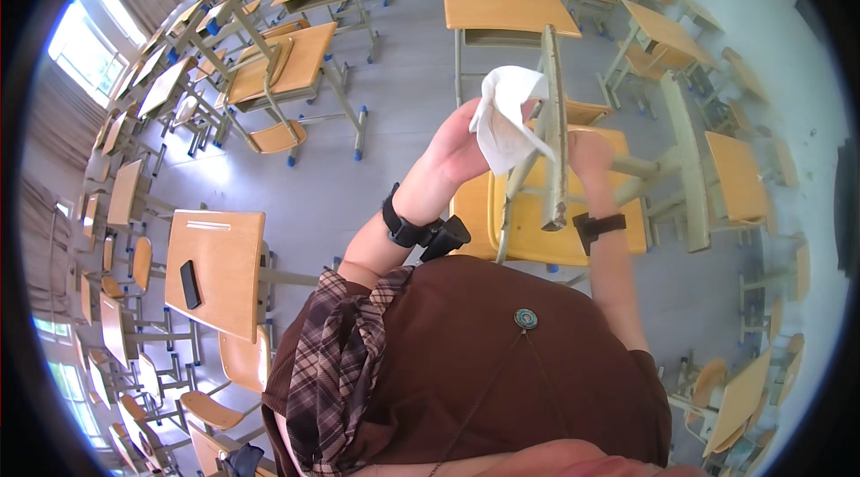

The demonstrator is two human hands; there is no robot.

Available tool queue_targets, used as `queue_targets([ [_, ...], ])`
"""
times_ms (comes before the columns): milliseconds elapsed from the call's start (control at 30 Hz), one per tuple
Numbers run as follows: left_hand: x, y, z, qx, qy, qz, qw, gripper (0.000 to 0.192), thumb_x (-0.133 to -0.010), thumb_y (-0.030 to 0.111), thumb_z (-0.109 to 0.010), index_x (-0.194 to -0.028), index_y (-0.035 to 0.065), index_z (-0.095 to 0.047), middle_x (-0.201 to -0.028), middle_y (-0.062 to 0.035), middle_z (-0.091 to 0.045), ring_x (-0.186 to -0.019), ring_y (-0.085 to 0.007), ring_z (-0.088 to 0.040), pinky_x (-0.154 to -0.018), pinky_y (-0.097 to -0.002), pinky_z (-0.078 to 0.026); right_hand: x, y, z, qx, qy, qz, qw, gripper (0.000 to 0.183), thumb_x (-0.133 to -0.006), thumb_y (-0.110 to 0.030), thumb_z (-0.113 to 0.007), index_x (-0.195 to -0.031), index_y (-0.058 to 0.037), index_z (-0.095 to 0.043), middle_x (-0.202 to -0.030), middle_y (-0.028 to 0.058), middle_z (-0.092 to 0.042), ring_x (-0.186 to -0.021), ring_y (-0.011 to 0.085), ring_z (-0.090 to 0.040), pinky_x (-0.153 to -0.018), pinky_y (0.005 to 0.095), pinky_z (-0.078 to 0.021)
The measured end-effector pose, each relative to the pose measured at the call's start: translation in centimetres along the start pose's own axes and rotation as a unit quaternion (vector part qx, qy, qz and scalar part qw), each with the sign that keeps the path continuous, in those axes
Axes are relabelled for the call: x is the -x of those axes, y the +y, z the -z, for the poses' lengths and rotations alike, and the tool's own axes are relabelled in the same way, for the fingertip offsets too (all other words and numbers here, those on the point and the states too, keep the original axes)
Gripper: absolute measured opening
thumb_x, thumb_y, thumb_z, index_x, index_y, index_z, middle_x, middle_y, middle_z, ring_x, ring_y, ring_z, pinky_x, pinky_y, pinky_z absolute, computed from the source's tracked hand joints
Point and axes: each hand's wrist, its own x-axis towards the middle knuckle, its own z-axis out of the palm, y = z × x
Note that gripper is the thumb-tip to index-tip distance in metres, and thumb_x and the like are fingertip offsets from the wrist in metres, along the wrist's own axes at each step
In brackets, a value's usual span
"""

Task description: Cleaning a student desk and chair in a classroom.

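My left hand (463, 144) holds a crumpled white tissue (507, 117) against the near side of a chair's metal foot bar (556, 134). Worn paint and brown marks show along that bar. The chair is upside down, its yellow seat (537, 222) resting on a wooden desk top (469, 211). On the bar's other side, my right hand (591, 153) grips the chair's metal frame; its fingers are partly hidden and slightly blurred. A second foot bar (686, 164) sticks up farther right. Both wrists wear black straps.
To the left stands a desk (222, 275) with a black phone-like object (191, 284) on it. Another desk (507, 7) is just ahead. An upturned chair (272, 64) sits on a desk at the upper left. A pale wall (799, 107) runs along the right.
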Motion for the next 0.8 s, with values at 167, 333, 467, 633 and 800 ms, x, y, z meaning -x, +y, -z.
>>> queue_targets([
  [167,0.5,1.0,0.6,0.034,0.016,-0.012,0.999,0.031,-0.087,0.018,-0.035,-0.109,0.0000,-0.048,-0.110,-0.0136,-0.052,-0.101,-0.0258,-0.050,-0.090,-0.0391,-0.039,-0.1,0.2,-0.5,0.001,-0.003,-0.005,1.000,0.038,-0.073,-0.028,-0.040,-0.052,-0.0015,-0.057,-0.051,0.0170,-0.053,-0.048,0.0327,-0.053,-0.048,0.0408,-0.0414],
  [333,0.6,1.3,1.8,0.060,-0.012,-0.021,0.998,0.032,-0.087,0.019,-0.036,-0.110,0.0001,-0.047,-0.111,-0.0142,-0.051,-0.102,-0.0267,-0.050,-0.091,-0.0392,-0.038,0.0,0.0,0.1,-0.009,0.012,-0.002,1.000,0.037,-0.073,-0.027,-0.040,-0.052,-0.0008,-0.057,-0.051,0.0174,-0.052,-0.047,0.0324,-0.052,-0.047,0.0406,-0.0414],
  [467,0.5,1.4,2.5,0.059,-0.002,-0.018,0.998,0.033,-0.087,0.020,-0.036,-0.111,0.0007,-0.047,-0.113,-0.0145,-0.049,-0.104,-0.0276,-0.048,-0.092,-0.0400,-0.037,0.0,0.1,-0.1,0.003,0.018,0.000,1.000,0.037,-0.072,-0.026,-0.041,-0.052,-0.0006,-0.057,-0.050,0.0171,-0.052,-0.047,0.0323,-0.052,-0.046,0.0400,-0.0413],
  [633,0.2,1.3,3.0,0.025,0.015,-0.063,0.998,0.034,-0.087,0.019,-0.030,-0.112,0.0014,-0.045,-0.113,-0.0132,-0.049,-0.103,-0.0281,-0.048,-0.090,-0.0410,-0.038,0.1,-0.2,0.3,-0.017,0.034,0.010,0.999,0.036,-0.072,-0.025,-0.042,-0.050,-0.0005,-0.056,-0.049,0.0170,-0.051,-0.046,0.0322,-0.052,-0.046,0.0396,-0.0411],
  [800,-2.3,0.6,5.6,-0.127,0.106,-0.137,0.977,0.036,-0.087,0.021,-0.029,-0.114,0.0022,-0.043,-0.106,-0.0112,-0.050,-0.098,-0.0259,-0.049,-0.086,-0.0373,-0.039,0.1,-0.5,0.8,-0.019,0.020,-0.008,1.000,0.035,-0.072,-0.025,-0.042,-0.051,-0.0007,-0.057,-0.051,0.0175,-0.052,-0.047,0.0328,-0.052,-0.047,0.0400,-0.0419],
])
